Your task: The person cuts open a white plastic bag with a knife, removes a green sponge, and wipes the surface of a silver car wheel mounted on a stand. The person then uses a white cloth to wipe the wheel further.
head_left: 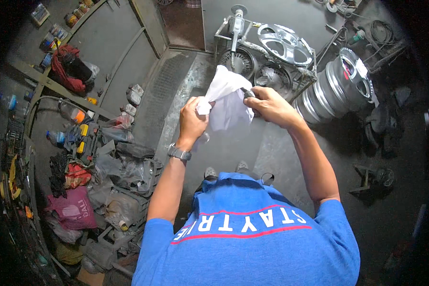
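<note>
In front of me, at arm's length, hangs a thin white sheet (229,102), bunched at the top and loose below; I cannot tell cloth from plastic. My left hand (193,120), with a watch (179,152) on its wrist, pinches the sheet's left edge between closed fingers. At its right edge my right hand (271,106) is closed around a small dark handle (249,96). The handle's far end goes in against the white folds, where its kind is hidden.
Beyond the sheet stands a metal frame with a silver car wheel rim (285,44) on it. Stacked rims (333,88) lean to its right. Bags, bottles and tools crowd the left side, including a maroon bag (72,208). A small metal stand (367,178) is on the right floor.
</note>
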{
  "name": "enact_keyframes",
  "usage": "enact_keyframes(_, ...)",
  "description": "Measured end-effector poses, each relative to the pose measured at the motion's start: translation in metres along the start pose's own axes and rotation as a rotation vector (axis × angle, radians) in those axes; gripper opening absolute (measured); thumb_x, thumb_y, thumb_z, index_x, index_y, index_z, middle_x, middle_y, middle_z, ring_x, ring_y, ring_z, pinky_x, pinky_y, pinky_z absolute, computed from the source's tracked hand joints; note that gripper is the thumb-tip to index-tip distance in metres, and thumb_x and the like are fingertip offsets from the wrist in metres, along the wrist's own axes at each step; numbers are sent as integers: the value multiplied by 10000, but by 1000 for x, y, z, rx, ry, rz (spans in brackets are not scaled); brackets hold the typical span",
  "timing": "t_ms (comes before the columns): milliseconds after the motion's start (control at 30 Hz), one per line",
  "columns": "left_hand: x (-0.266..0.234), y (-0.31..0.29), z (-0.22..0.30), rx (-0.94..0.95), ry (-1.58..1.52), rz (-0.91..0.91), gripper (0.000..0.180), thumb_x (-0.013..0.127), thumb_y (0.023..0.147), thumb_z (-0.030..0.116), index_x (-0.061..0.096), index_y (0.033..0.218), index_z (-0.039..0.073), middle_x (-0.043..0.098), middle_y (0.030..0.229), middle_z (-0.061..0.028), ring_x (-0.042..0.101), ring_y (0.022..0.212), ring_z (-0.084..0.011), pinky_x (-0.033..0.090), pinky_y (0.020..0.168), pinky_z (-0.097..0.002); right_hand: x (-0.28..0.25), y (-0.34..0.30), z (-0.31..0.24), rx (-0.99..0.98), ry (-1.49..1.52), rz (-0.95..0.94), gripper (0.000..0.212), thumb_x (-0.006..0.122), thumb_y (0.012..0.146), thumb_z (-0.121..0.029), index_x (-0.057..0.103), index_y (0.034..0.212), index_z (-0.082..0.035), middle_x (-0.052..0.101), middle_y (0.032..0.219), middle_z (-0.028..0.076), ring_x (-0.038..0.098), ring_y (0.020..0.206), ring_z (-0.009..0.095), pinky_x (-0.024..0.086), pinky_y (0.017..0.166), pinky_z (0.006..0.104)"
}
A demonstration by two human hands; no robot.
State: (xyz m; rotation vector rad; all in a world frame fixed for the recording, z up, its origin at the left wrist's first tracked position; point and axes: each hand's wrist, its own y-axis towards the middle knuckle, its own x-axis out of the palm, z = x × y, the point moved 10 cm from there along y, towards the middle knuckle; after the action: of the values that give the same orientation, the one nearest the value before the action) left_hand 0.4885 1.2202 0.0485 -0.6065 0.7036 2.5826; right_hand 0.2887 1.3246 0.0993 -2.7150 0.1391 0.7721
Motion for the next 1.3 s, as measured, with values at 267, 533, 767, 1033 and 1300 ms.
enact_keyframes(267, 22, 6, 6, 122, -419, -12, 1234, 973, 746, 198, 165, 1653, -19, 494, 1502, -235, 518, 1385, -342, 442, 1160, -430, 35, -7, -16, -38, -115, 54, 366, 656, 967, -282, 648, 1043, 75, 702, 910, 247, 710, 859, 320, 538, 798, 469)
enact_keyframes(533, 45, 6, 9, -77, -449, -5, 807, 831, 878, 128, 420, 1571, 75, 659, 1207, -106, 662, 1077, -207, 551, 938, -359, 73, -31, -14, -54, 53, 133, 254, 663, 996, -206, 615, 1100, 21, 627, 815, 98, 598, 743, 169, 481, 661, 368)
enact_keyframes(767, 53, -11, 6, 4, -556, -45, 228, 620, 963, 31, 722, 1166, 56, 751, 1043, -92, 724, 931, -253, 571, 823, -374, 78, -34, 17, 58, -1, 163, 350, 681, 964, -263, 624, 1087, 59, 663, 836, 212, 641, 766, 290, 507, 746, 470)
enact_keyframes(1033, 82, -20, -49, -198, -657, -41, 140, 640, 1020, 139, 679, 931, 38, 695, 875, 2, 632, 818, -98, 532, 728, -305, 103, -33, 21, 23, -3, 266, 325, 685, 992, -277, 593, 950, 32, 566, 757, 133, 544, 707, 214, 457, 655, 418)
enact_keyframes(1300, 73, -28, -37, -124, -488, -32, 64, 636, 941, 99, 658, 907, 50, 677, 820, -59, 661, 761, -180, 530, 691, -357, 106, -26, 13, -28, 4, 335, 350, 654, 976, -273, 620, 1047, 68, 690, 916, 313, 675, 878, 519, 523, 779, 520)
